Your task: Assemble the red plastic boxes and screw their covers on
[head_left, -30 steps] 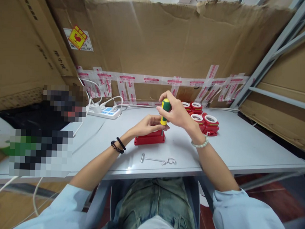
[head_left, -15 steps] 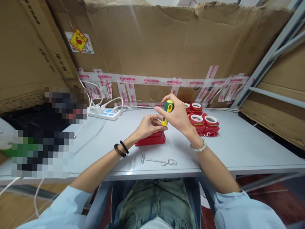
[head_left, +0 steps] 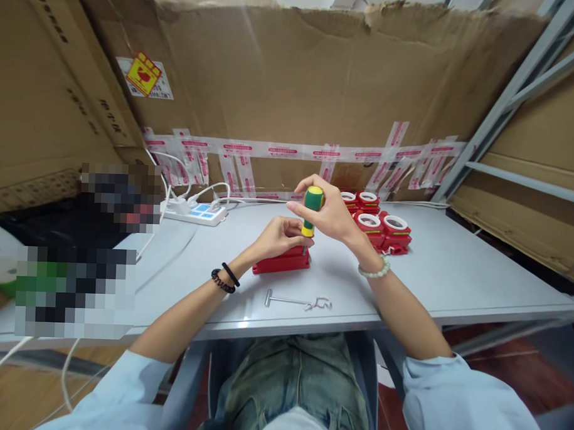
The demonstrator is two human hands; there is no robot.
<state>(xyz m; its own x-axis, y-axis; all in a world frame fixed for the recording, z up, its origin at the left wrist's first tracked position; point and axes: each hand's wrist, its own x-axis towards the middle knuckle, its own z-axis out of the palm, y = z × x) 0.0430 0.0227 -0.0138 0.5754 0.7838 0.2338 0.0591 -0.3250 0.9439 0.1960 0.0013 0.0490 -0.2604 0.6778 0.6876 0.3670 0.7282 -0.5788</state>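
Note:
My right hand (head_left: 332,210) is closed on a screwdriver (head_left: 312,200) with a green and yellow handle, held upright with its shaft pointing down. My left hand (head_left: 281,237) has its fingers pinched around the lower end of the screwdriver, just under the yellow collar. Beneath both hands a red box-like part (head_left: 283,264) lies on the table, and the shaft meets its right end. My left fingers hide much of its top, and the screwdriver tip cannot be made out. Closer to the front edge lies a metal T-shaped rod (head_left: 288,301) with a curved clip at its right end.
Several red housings with white rings (head_left: 383,229) stand behind my right forearm. A white power strip (head_left: 200,213) with plugs and cables sits at the back left. Cardboard (head_left: 291,83) walls the back of the table (head_left: 454,271). Blurred items lie at the left.
The screwdriver handle has turned, showing its green side where a yellow patch faced me. Its top leans slightly more to the left. My left hand stays at the red part.

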